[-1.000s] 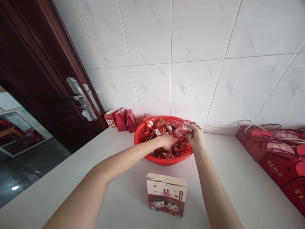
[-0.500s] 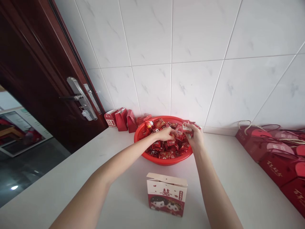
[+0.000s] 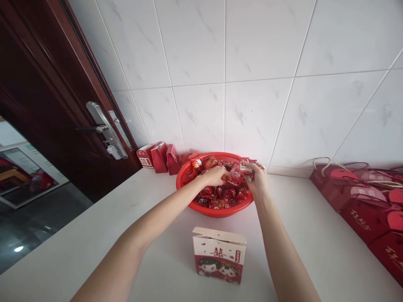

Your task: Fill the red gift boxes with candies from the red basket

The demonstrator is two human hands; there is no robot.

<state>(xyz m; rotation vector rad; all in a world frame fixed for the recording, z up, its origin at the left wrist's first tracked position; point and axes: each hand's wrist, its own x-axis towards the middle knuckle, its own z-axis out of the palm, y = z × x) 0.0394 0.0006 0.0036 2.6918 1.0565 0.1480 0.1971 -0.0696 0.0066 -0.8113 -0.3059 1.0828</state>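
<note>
A red plastic basket on the white tabletop is heaped with red-wrapped candies. Over the middle of the heap, my left hand has its fingers curled down among the wrappers; whatever lies between the fingertips is hidden. At the basket's right rim, my right hand is closed around several red-and-white wrapped candies. Nearer to me than the basket stands a small upright gift box, printed with two cartoon faces. A gap shows beneath its cream top flap.
Several small red boxes stand against the tiled wall, left of the basket. Red gift bags with cord handles line the right side. A dark wooden door with a metal handle is at the left, beyond the table's edge.
My left fingers have shifted slightly and curled deeper into the heap; a red candy beneath them no longer shows. My right hand stays at the rim with its candies. The view has shifted slightly.
</note>
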